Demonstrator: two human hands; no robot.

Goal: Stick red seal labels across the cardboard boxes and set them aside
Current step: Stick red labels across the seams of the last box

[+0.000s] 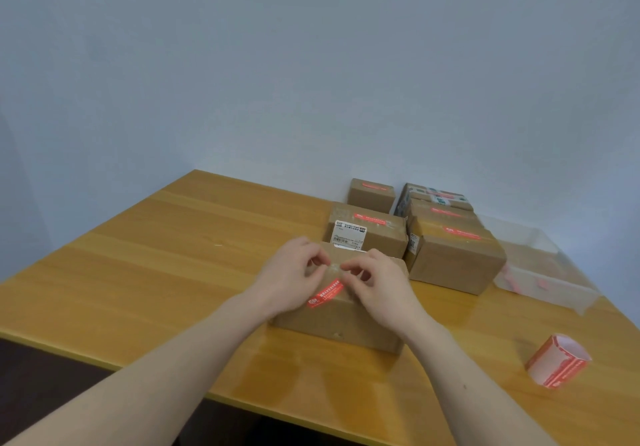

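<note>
On the desk (145, 272), nearest the person, a cardboard box (332, 321) carries a red seal label (325, 296) whose long axis runs diagonally, lower end left, upper end right. Left hand (291, 279) and right hand (377, 286) flank its upper end, curled fingertips pinching or pressing there; blur hides which

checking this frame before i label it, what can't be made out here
All in the head view:
- Upper end of the red seal label: hidden under the left hand and right hand.
- Whether the fingers pinch the label or a backing strip: blurred.
- Label print: too small.
- Shipping label text on the box behind: too small, its lower edge hidden by the front box.
- Clear tray contents: faint through the plastic.
</note>
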